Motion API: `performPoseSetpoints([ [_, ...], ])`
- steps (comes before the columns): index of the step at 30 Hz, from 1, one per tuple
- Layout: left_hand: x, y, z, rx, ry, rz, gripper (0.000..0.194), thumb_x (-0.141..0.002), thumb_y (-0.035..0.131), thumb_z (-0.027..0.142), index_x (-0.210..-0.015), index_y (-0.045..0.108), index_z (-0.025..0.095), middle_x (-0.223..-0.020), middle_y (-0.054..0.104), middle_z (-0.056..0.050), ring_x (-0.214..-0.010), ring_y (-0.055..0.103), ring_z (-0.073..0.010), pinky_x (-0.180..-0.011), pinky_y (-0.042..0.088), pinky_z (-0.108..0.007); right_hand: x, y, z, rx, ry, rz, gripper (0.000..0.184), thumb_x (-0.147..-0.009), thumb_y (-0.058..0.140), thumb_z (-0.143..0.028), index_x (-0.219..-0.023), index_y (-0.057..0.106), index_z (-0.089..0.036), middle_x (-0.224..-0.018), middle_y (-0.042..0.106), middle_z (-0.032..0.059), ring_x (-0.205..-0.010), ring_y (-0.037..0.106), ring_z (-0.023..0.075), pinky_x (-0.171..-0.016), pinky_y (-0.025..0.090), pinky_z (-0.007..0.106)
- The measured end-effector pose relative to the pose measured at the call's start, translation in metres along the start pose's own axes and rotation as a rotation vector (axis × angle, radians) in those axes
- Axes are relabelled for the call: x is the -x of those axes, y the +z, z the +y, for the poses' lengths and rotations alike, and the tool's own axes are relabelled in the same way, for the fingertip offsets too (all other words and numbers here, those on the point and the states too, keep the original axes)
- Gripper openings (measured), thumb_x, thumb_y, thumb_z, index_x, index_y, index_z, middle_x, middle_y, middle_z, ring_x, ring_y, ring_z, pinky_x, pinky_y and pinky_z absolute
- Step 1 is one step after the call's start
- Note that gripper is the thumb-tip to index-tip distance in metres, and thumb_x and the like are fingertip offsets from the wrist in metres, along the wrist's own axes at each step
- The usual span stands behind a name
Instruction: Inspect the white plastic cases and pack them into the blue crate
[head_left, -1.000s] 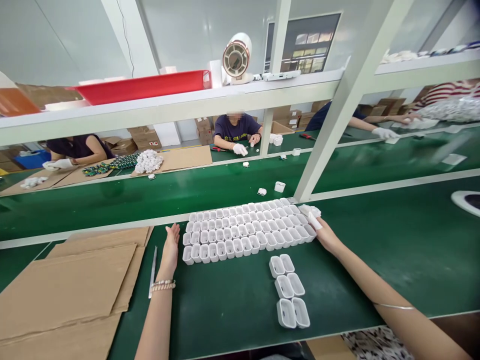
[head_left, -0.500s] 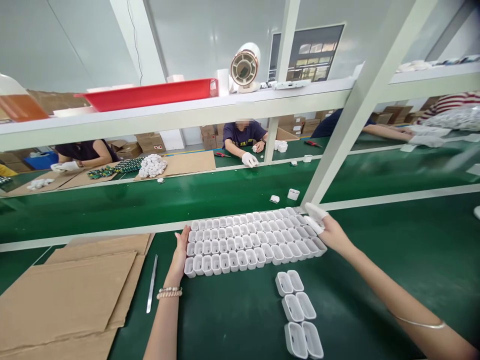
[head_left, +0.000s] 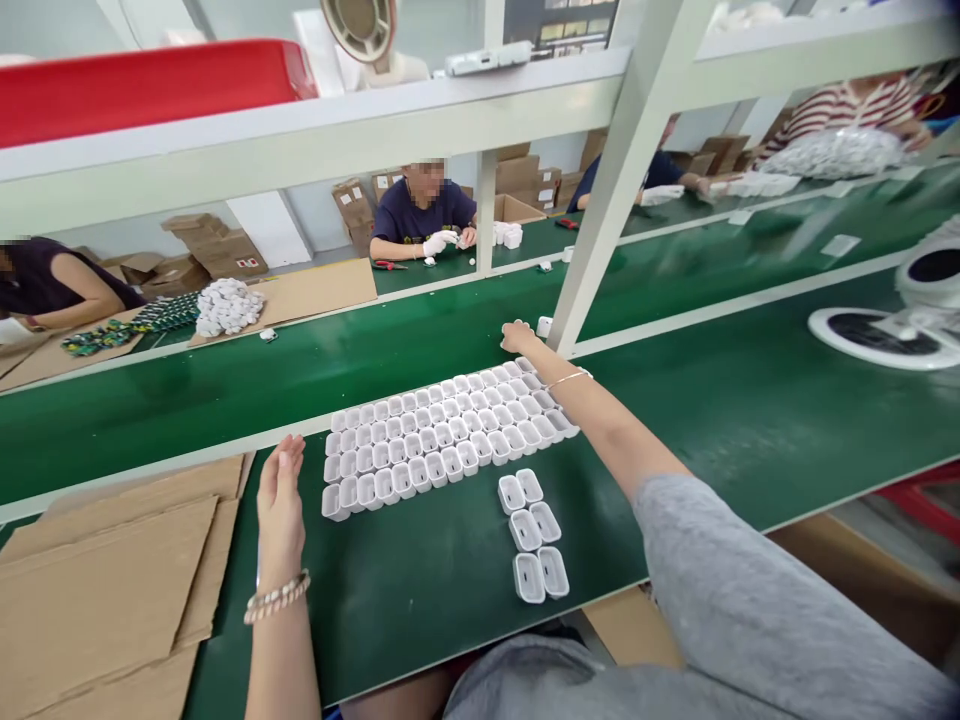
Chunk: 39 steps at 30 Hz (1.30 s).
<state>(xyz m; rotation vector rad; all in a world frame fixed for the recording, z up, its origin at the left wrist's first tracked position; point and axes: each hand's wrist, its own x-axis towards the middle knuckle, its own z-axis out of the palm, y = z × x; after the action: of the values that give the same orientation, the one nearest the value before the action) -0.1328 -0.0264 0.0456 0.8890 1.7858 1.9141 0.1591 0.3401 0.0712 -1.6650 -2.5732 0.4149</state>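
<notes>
Four white-cup rows (head_left: 450,432) are standing aligned beside straight, near-together fingers of L hand (head_left: 281,500); six cups (head_left: 526,530) are sitting apart; R hand (head_left: 517,338), pinch unclear.

Over there, the right arm (head_left: 611,435) reaches well forward, nearly straight and slanting across to the left, with the right hand (head_left: 517,337) at its far end seen from behind, so I can't make out its grip. The left forearm (head_left: 281,655) lies nearer the body, the left hand (head_left: 281,500) facing inward, unclenched, its fingers (head_left: 293,449) extended.
</notes>
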Motion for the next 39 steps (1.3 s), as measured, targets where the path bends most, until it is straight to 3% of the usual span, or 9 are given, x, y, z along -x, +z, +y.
performPoseSetpoints([
  [3, 0.053, 0.001, 0.044, -0.179, 0.064, -0.075, 0.049, -0.086, 0.061, 0.05, -0.126, 0.058, 0.021, -0.128, 0.062, -0.009, -0.123, 0.055, -0.0279, -0.109, 0.04, -0.047, -0.005, 0.001, 0.015, -0.048, 0.126, -0.024, 0.035, -0.094, 0.06, -0.032, -0.123, 0.056, -0.015, -0.126, 0.056, 0.0107, -0.108, 0.058, 0.024, -0.091, 0.051, 0.045],
  [6, 0.121, 0.014, 0.07, -0.384, 0.027, -0.437, 0.036, -0.078, 0.071, 0.043, -0.11, 0.069, 0.026, -0.12, 0.066, -0.008, -0.117, 0.058, -0.0313, -0.106, 0.043, -0.047, -0.003, -0.003, 0.03, -0.13, 0.165, -0.056, 0.033, -0.094, 0.06, -0.032, -0.121, 0.057, -0.014, -0.121, 0.058, 0.0095, -0.104, 0.06, 0.0226, -0.087, 0.053, 0.043],
  [9, 0.175, 0.041, 0.059, -0.456, -0.049, -0.903, 0.047, -0.079, 0.071, 0.037, -0.125, 0.063, 0.032, -0.137, 0.055, -0.007, -0.129, 0.048, -0.0318, -0.111, 0.038, -0.048, 0.004, -0.007, 0.035, -0.24, 0.146, -0.038, 0.031, -0.094, 0.06, -0.032, -0.118, 0.059, -0.014, -0.118, 0.06, 0.0086, -0.101, 0.061, 0.022, -0.085, 0.054, 0.041],
  [11, 0.198, 0.062, 0.041, -0.478, -0.037, -0.988, 0.058, -0.081, 0.069, 0.033, -0.137, 0.05, 0.034, -0.148, 0.043, -0.007, -0.136, 0.04, -0.0307, -0.113, 0.034, -0.05, 0.012, -0.012, 0.03, -0.324, 0.105, 0.011, 0.029, -0.093, 0.061, -0.031, -0.116, 0.059, -0.013, -0.118, 0.06, 0.0091, -0.103, 0.061, 0.0222, -0.087, 0.053, 0.042],
  [14, 0.214, 0.085, 0.018, -0.502, 0.073, -0.979, 0.048, -0.085, 0.066, 0.026, -0.13, 0.053, 0.033, -0.15, 0.038, -0.007, -0.138, 0.036, -0.0291, -0.111, 0.036, -0.05, 0.029, -0.022, 0.008, -0.483, -0.021, 0.076, 0.032, -0.089, 0.067, -0.027, -0.112, 0.059, -0.007, -0.112, 0.063, 0.0124, -0.098, 0.063, 0.023, -0.085, 0.054, 0.04],
  [19, 0.217, 0.092, 0.018, -0.422, 0.167, -0.946, 0.007, -0.088, 0.06, 0.017, -0.09, 0.059, 0.023, -0.124, 0.059, -0.007, -0.12, 0.052, -0.0253, -0.1, 0.045, -0.044, 0.086, -0.042, -0.053, -0.763, -0.363, 0.078, 0.045, -0.086, 0.07, -0.039, -0.117, 0.059, -0.008, -0.099, 0.069, 0.0111, -0.083, 0.066, 0.0184, -0.071, 0.058, 0.03],
  [24, 0.208, 0.063, 0.043, -0.291, 0.12, -0.634, 0.032, -0.08, 0.067, 0.014, -0.105, 0.051, 0.023, -0.117, 0.06, -0.008, -0.115, 0.057, -0.024, -0.098, 0.047, -0.041, 0.174, -0.054, -0.094, -1.092, -0.836, 0.024, 0.057, -0.069, 0.082, -0.042, -0.115, 0.065, -0.014, -0.094, 0.069, 0.0081, -0.079, 0.065, 0.0196, -0.071, 0.056, 0.035],
  [29, 0.194, 0.029, 0.087, -0.357, 0.238, -0.263, 0.037, -0.082, 0.064, 0.014, -0.113, 0.048, 0.024, -0.117, 0.057, -0.009, -0.112, 0.061, -0.0238, -0.088, 0.053, -0.036, 0.246, -0.046, -0.109, -0.858, -1.208, -0.048, 0.045, -0.082, 0.074, -0.034, -0.124, 0.063, -0.024, -0.095, 0.064, 0.0039, -0.073, 0.058, 0.0124, -0.069, 0.052, 0.027],
  [39, 0.189, 0.023, 0.119, -0.657, 0.43, -0.228, 0.045, -0.086, 0.062, 0.014, -0.128, 0.052, 0.028, -0.119, 0.055, -0.008, -0.111, 0.056, -0.02, -0.087, 0.052, -0.028, 0.273, -0.022, -0.118, -0.797, -1.403, -0.007, 0.055, -0.093, 0.062, -0.029, -0.144, 0.043, -0.027, -0.103, 0.06, 0.0064, -0.084, 0.06, 0.0125, -0.075, 0.052, 0.023],
])
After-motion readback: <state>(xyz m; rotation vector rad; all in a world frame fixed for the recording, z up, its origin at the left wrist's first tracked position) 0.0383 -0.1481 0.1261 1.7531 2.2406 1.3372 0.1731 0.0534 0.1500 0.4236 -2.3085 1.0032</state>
